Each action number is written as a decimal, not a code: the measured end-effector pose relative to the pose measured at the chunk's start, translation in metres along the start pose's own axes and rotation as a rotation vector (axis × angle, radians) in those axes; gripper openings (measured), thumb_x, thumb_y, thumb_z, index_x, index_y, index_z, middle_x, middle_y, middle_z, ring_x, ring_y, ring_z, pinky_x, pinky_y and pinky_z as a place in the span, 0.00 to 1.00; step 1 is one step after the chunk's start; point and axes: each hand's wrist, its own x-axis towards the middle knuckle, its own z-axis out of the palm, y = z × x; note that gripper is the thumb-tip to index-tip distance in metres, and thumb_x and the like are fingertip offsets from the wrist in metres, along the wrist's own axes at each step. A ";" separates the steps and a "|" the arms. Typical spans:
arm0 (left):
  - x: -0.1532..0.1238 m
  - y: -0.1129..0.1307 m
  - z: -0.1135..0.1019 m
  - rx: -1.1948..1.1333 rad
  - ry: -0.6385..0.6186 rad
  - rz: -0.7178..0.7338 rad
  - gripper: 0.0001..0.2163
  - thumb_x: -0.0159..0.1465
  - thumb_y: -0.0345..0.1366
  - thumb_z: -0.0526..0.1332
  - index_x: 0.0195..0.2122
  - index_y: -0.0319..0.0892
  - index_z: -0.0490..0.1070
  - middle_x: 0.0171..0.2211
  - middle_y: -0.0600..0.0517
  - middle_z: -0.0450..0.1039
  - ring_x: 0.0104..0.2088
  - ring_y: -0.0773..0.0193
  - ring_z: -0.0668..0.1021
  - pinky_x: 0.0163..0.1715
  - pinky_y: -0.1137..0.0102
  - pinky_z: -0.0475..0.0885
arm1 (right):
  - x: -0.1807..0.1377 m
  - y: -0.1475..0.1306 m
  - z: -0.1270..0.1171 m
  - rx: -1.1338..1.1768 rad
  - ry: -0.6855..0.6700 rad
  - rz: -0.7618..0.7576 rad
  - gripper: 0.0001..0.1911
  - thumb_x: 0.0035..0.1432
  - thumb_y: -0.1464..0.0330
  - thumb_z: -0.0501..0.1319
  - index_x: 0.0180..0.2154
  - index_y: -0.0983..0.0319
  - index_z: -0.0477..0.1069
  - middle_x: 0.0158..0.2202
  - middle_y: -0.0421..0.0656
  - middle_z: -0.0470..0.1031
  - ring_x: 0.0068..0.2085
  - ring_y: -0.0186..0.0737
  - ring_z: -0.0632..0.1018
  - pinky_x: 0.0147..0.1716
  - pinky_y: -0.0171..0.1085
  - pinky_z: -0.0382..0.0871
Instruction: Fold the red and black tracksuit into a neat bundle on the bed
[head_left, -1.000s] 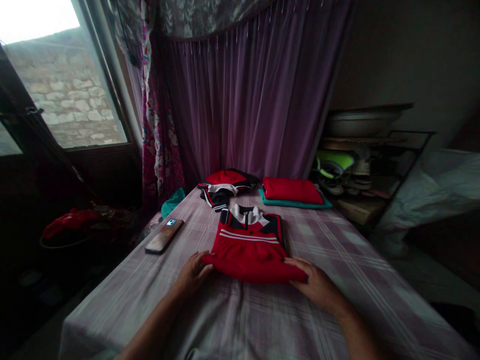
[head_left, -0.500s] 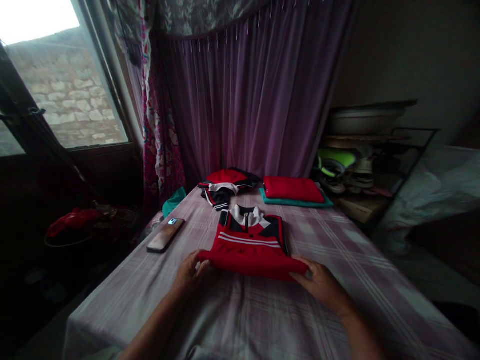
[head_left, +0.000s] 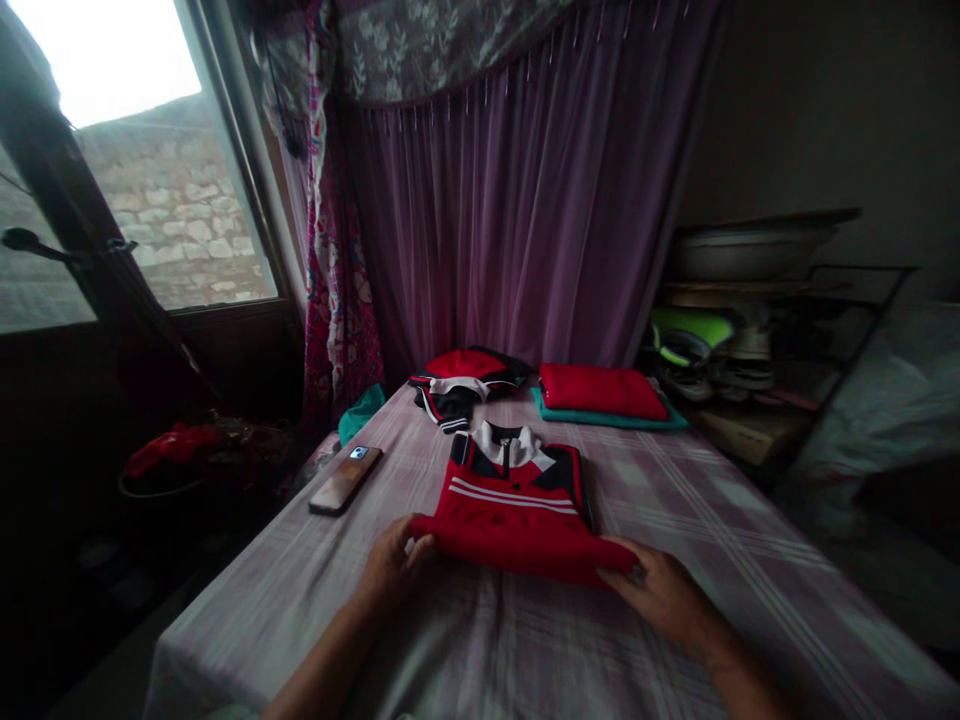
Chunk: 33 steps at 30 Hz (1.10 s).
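A red, black and white zip-collared jacket [head_left: 514,505] lies on the plaid-covered table, its collar pointing away from me and its sleeves tucked in. Its near edge is folded up into a red band. My left hand [head_left: 396,560] pinches the left end of that band between thumb and fingers. At the right end, my right hand [head_left: 660,590] grips the band the same way. Both forearms reach in from the bottom of the view. The underside of the jacket is hidden.
A phone [head_left: 346,481] lies left of the jacket. Behind it are a crumpled red and black garment [head_left: 469,370] and a folded red cloth [head_left: 600,390] on a teal one [head_left: 622,420]. Purple curtains [head_left: 510,220] hang at the back; a shoe rack [head_left: 750,290] stands right.
The whole view has shifted slightly, so everything appears a little lower and further right. Both hands keep their hold on the jacket's folded edge, which looks almost unchanged.
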 end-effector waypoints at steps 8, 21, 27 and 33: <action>-0.002 0.001 0.000 0.004 -0.019 -0.031 0.18 0.68 0.51 0.53 0.35 0.43 0.74 0.31 0.50 0.80 0.33 0.61 0.80 0.36 0.68 0.74 | 0.000 -0.001 0.001 -0.004 -0.012 0.042 0.25 0.49 0.51 0.61 0.43 0.60 0.80 0.42 0.48 0.83 0.44 0.53 0.82 0.46 0.44 0.75; -0.003 -0.004 0.001 -0.001 -0.044 -0.029 0.18 0.68 0.51 0.53 0.33 0.43 0.72 0.31 0.50 0.79 0.32 0.62 0.80 0.35 0.69 0.73 | 0.000 0.004 0.001 -0.033 -0.008 0.046 0.25 0.48 0.51 0.61 0.42 0.60 0.80 0.42 0.49 0.83 0.44 0.54 0.82 0.46 0.44 0.76; -0.005 -0.006 0.003 -0.010 -0.029 -0.021 0.16 0.68 0.48 0.53 0.35 0.43 0.73 0.32 0.50 0.80 0.33 0.62 0.80 0.35 0.69 0.73 | 0.000 0.008 0.001 -0.047 -0.026 0.032 0.24 0.50 0.51 0.61 0.43 0.58 0.80 0.43 0.48 0.83 0.45 0.53 0.82 0.45 0.43 0.76; -0.005 -0.006 0.003 -0.020 -0.036 -0.025 0.15 0.68 0.48 0.53 0.35 0.44 0.72 0.32 0.51 0.80 0.33 0.62 0.81 0.35 0.70 0.73 | 0.000 0.009 0.002 -0.043 -0.023 0.038 0.26 0.50 0.50 0.61 0.44 0.59 0.80 0.43 0.49 0.83 0.45 0.53 0.82 0.45 0.43 0.76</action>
